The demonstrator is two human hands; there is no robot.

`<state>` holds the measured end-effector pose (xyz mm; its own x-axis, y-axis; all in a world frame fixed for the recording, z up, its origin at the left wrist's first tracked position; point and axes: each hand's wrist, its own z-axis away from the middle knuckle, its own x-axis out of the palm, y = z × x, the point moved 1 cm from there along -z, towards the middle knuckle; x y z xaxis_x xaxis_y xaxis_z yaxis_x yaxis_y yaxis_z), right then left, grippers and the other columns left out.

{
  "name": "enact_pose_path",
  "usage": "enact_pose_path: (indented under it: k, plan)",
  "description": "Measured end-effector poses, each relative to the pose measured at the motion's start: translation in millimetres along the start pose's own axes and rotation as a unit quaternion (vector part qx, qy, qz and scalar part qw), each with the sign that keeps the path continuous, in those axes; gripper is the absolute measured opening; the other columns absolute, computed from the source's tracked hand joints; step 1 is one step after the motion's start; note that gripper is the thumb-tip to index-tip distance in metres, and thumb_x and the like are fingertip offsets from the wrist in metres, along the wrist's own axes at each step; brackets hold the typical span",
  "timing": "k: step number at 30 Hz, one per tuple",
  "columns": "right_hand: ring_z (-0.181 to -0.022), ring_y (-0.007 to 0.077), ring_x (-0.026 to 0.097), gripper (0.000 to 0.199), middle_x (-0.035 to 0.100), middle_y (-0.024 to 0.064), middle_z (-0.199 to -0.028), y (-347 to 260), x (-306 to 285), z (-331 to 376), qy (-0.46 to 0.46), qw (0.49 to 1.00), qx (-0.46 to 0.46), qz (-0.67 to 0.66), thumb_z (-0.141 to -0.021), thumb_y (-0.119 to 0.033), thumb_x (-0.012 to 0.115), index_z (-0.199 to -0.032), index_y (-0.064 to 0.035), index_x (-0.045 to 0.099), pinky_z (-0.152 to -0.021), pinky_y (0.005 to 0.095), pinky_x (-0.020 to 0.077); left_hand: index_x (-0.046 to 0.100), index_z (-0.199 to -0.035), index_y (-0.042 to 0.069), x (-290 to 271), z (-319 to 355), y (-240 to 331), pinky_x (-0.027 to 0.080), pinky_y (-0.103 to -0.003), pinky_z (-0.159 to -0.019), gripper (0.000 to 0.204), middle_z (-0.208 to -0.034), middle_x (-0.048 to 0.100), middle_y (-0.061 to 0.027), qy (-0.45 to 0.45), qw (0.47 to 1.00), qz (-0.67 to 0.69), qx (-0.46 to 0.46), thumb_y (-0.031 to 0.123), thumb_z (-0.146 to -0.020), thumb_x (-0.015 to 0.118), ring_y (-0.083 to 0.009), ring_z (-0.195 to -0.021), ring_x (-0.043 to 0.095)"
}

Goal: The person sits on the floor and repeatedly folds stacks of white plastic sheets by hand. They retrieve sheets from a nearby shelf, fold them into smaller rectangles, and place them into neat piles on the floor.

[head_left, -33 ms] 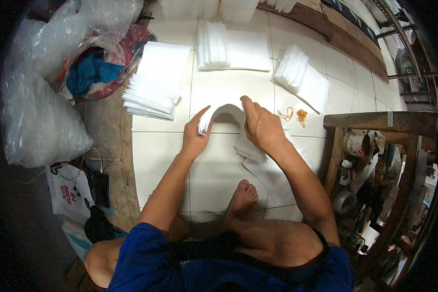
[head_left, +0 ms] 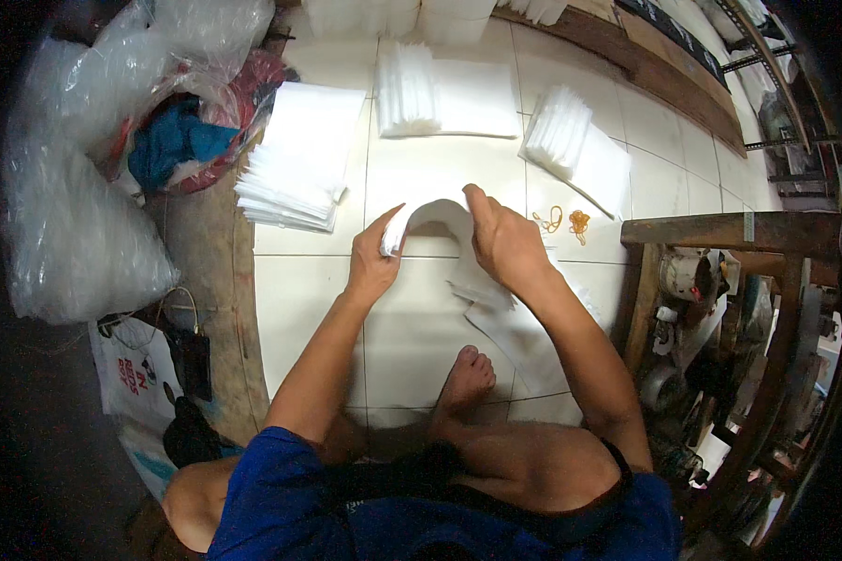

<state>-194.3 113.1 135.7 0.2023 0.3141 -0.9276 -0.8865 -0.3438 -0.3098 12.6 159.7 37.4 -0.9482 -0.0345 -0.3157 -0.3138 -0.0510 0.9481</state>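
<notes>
A stack of thin white sheets point(head_left: 440, 209) is bent into an arch between my two hands, above the tiled floor. My left hand point(head_left: 376, 262) grips its left end, fingers behind and thumb in front. On the right end my right hand point(head_left: 507, 238) is closed, with its thumb along the upper edge. Whether the sheets are paper or plastic I cannot tell. Below my right hand and forearm lie more loose white sheets point(head_left: 510, 332), partly hidden by the arm. Two small bunches of tan rubber bands point(head_left: 578, 222) lie on the floor to the right of my right hand.
White sheet stacks lie ahead: one at left point(head_left: 290, 187), one in the middle point(head_left: 477, 98), one at right point(head_left: 561, 131). Clear plastic bags point(head_left: 84, 206) bulge at far left beside a wooden board point(head_left: 217, 252). A wooden frame point(head_left: 711, 232) stands at right. My bare foot point(head_left: 468, 376) is below.
</notes>
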Motion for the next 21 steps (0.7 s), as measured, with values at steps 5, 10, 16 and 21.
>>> enact_pose_path:
  k: [5,10,16,21]
  plan:
    - [-0.097,0.0372,0.065,0.049,0.066,0.0227,-0.101,9,-34,12,-0.007,0.989,0.009,-0.145,-0.084,-0.009,0.063,-0.129,-0.0043,0.045,-0.081,0.0475,0.0525,0.065,-0.114,0.003,-49,-28,68,0.051,-0.039,-0.085,0.040,-0.103,0.070,-0.0147,-0.032,0.970,-0.124,0.208,0.004,-0.074,0.072,-0.0326,-0.098,0.067]
    - [-0.105,0.0251,0.065,0.054,0.068,0.0138,-0.108,41,-39,32,0.082,0.892,-0.101,-0.432,-0.081,-0.012,0.068,-0.131,-0.0034,0.051,-0.095,0.0394,0.0484,0.068,-0.100,0.005,-102,-49,222,0.050,-0.037,-0.076,0.031,-0.094,0.070,-0.0108,-0.170,0.872,-0.310,0.339,0.018,-0.073,0.076,-0.0298,-0.084,0.067]
    - [-0.124,0.0317,0.054,0.088,0.058,0.0244,-0.131,49,3,-4,0.102,0.552,-0.164,-0.811,-0.093,-0.075,0.028,-0.131,0.0010,0.050,-0.110,0.0466,0.0381,0.068,-0.093,0.003,-112,-53,330,0.051,-0.037,-0.072,0.031,-0.090,0.069,-0.0118,-0.223,0.840,-0.351,0.349,0.021,-0.070,0.076,-0.0303,-0.080,0.067]
    - [-0.101,0.0226,0.060,0.100,0.063,0.0104,-0.104,-13,9,-17,-0.027,0.227,-0.050,-0.972,-0.082,-0.089,0.023,-0.116,-0.0019,0.056,-0.096,0.0399,0.0483,0.064,-0.102,-0.001,-125,-69,358,0.050,-0.035,-0.072,0.025,-0.086,0.067,-0.0128,-0.211,0.869,-0.383,0.232,0.017,-0.085,0.066,-0.0231,-0.077,0.066]
